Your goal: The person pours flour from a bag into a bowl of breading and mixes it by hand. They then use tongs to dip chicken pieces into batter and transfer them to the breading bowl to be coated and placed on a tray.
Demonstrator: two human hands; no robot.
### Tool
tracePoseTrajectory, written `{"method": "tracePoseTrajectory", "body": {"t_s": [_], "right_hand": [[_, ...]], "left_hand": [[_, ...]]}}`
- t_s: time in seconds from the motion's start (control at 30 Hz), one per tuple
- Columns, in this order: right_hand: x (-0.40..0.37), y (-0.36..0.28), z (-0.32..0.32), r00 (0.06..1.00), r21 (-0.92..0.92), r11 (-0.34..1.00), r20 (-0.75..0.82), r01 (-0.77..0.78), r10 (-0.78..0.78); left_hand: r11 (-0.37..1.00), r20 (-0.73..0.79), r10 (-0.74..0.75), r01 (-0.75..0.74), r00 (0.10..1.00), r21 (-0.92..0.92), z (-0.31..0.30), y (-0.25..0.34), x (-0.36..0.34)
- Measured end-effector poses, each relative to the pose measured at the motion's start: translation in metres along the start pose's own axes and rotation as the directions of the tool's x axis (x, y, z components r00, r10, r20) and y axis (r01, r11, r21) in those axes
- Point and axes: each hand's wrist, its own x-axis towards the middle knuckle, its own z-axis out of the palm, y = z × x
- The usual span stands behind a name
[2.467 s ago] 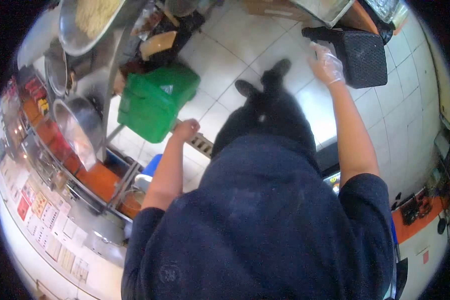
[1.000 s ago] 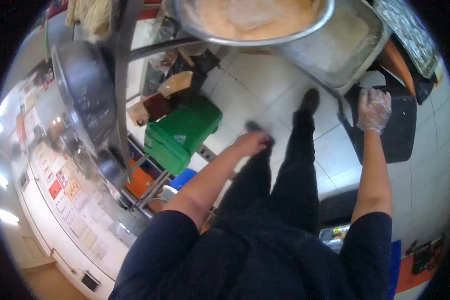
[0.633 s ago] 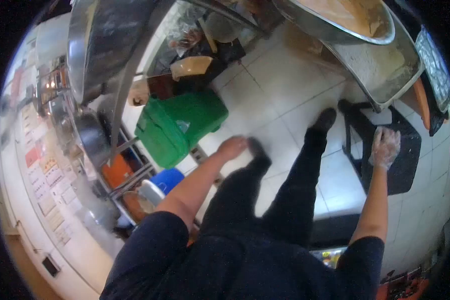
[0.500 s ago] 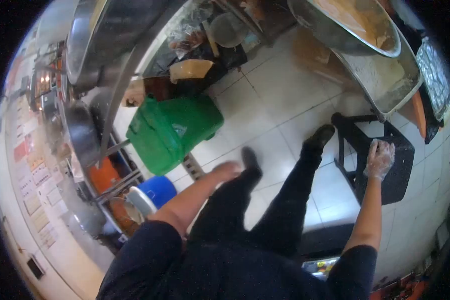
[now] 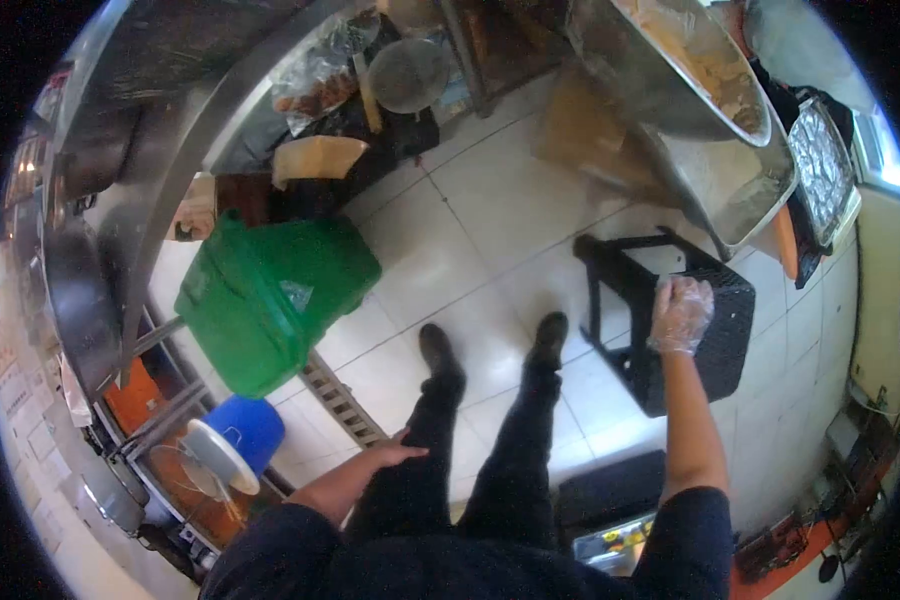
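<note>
A black plastic stool [image 5: 705, 330] shows at the right, its legs pointing left. My right hand [image 5: 683, 310], in a clear plastic glove, has its fingers curled in at the stool's seat. Bare and gloveless, my left hand [image 5: 398, 452] hangs beside my left thigh with the fingers extended and nothing in it. A slatted floor drain [image 5: 338, 402] runs just past that hand.
A green lidded bin [image 5: 270, 290] stands left of my feet, with a blue bucket [image 5: 240, 430] nearer me. At the upper right, a large metal bowl [image 5: 670, 80] of orange-tan food overhangs a metal tray [image 5: 745, 205]. White tiles [image 5: 450, 230] cover the floor.
My feet have come closer together as I step. My left hand has swung back toward my thigh. The right hand stays at the stool while the whole view shifts.
</note>
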Motion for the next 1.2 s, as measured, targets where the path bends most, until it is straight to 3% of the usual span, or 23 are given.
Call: {"method": "tracePoseTrajectory", "body": {"t_s": [0.07, 0.1, 0.2, 0.23, 0.27, 0.3, 0.33, 0.4, 0.47, 0.53, 0.63, 0.7, 0.73, 0.8, 0.83, 0.9, 0.93, 0.97, 1.03, 1.1, 1.13, 1.17, 1.2], "right_hand": [[0.002, 0.001, 0.022, 0.995, 0.038, 0.994, 0.024, -0.100, 0.099], [0.011, -0.006, 0.005, 0.982, 0.052, 0.987, 0.122, -0.153, 0.146], [0.020, -0.016, -0.009, 0.978, 0.026, 0.989, 0.149, -0.149, 0.143], [0.021, -0.016, -0.011, 0.975, 0.028, 0.983, 0.141, -0.180, 0.174], [0.018, -0.017, -0.011, 0.969, 0.026, 0.978, 0.145, -0.207, 0.201], [0.011, -0.014, 0.003, 0.981, -0.029, 0.985, 0.086, -0.173, 0.174], [0.009, -0.009, 0.012, 0.988, -0.085, 0.985, 0.034, -0.147, 0.150], [0.018, -0.012, 0.003, 0.962, -0.176, 0.974, 0.208, -0.139, 0.175], [0.030, -0.012, -0.019, 0.942, -0.140, 0.976, 0.269, -0.169, 0.201], [0.026, -0.006, -0.019, 0.973, -0.021, 0.993, 0.194, -0.120, 0.121], [0.023, 0.002, -0.010, 0.976, 0.062, 0.984, 0.151, -0.169, 0.158], [0.021, 0.009, -0.003, 0.979, 0.123, 0.976, 0.112, -0.181, 0.168], [0.020, 0.012, -0.001, 0.978, 0.143, 0.972, 0.127, -0.185, 0.167], [0.021, 0.015, -0.004, 0.980, 0.196, 0.965, 0.133, -0.174, 0.150], [0.022, 0.016, -0.007, 0.978, 0.220, 0.957, 0.136, -0.188, 0.161], [0.021, 0.018, 0.000, 0.979, 0.227, 0.953, 0.078, -0.200, 0.187], [0.021, 0.021, -0.001, 0.979, 0.243, 0.949, 0.065, -0.203, 0.193], [0.021, 0.024, -0.003, 0.976, 0.263, 0.942, 0.118, -0.206, 0.181], [0.021, 0.025, -0.004, 0.970, 0.297, 0.929, 0.166, -0.219, 0.176], [0.019, 0.027, 0.002, 0.968, 0.325, 0.919, 0.184, -0.222, 0.169], [0.017, 0.028, 0.005, 0.965, 0.337, 0.911, 0.184, -0.238, 0.184], [0.016, 0.029, 0.004, 0.965, 0.328, 0.913, 0.177, -0.243, 0.194], [0.016, 0.029, 0.003, 0.964, 0.316, 0.915, 0.167, -0.251, 0.207]], "left_hand": [[0.971, -0.016, 0.011, -0.014, 1.000, -0.240, 0.014, -0.010, 0.005], [0.987, 0.122, 0.056, -0.037, 0.991, -0.156, 0.019, 0.001, -0.007], [0.993, 0.019, 0.118, -0.118, 0.993, 0.011, 0.036, -0.049, 0.060], [0.937, -0.047, 0.155, -0.132, 0.987, 0.322, 0.030, -0.009, 0.033], [0.825, 0.157, 0.197, -0.250, 0.968, 0.507, 0.017, 0.026, 0.024], [0.760, 0.099, 0.328, -0.325, 0.939, 0.563, 0.018, 0.043, 0.011], [0.747, 0.079, 0.352, -0.331, 0.933, 0.577, 0.012, 0.064, 0.011], [0.704, 0.156, 0.537, -0.543, 0.829, 0.459, 0.007, 0.110, 0.015], [0.769, 0.020, 0.532, -0.493, 0.846, 0.407, 0.008, 0.213, -0.044], [0.632, 0.017, 0.744, -0.712, 0.668, 0.307, 0.016, 0.275, -0.035], [0.219, 0.003, 0.969, -0.863, 0.248, 0.456, 0.007, 0.430, -0.159], [-0.075, 0.097, 0.995, -0.796, -0.020, 0.601, -0.008, 0.519, -0.225], [-0.272, 0.165, 0.961, -0.662, -0.220, 0.698, -0.020, 0.565, -0.260], [-0.451, 0.243, 0.834, -0.359, -0.496, 0.817, -0.040, 0.657, -0.327], [-0.437, 0.271, 0.802, -0.214, -0.533, 0.873, -0.057, 0.696, -0.349], [-0.323, 0.213, 0.613, 0.005, -0.761, 0.946, -0.078, 0.789, -0.418], [-0.305, 0.217, 0.696, -0.008, -0.684, 0.952, -0.096, 0.824, -0.449], [-0.080, 0.180, 0.664, 0.171, -0.726, 0.982, -0.114, 0.855, -0.456], [0.127, 0.016, 0.863, 0.247, -0.505, 0.961, -0.175, 0.902, -0.479], [0.365, 0.007, 0.819, 0.530, -0.574, 0.766, -0.217, 0.920, -0.500], [0.411, 0.009, 0.783, 0.528, -0.622, 0.743, -0.247, 0.929, -0.514], [0.592, -0.196, 0.736, 0.477, -0.647, 0.649, -0.255, 0.943, -0.532], [0.630, -0.281, 0.714, 0.413, -0.641, 0.658, -0.276, 0.955, -0.545]]}}
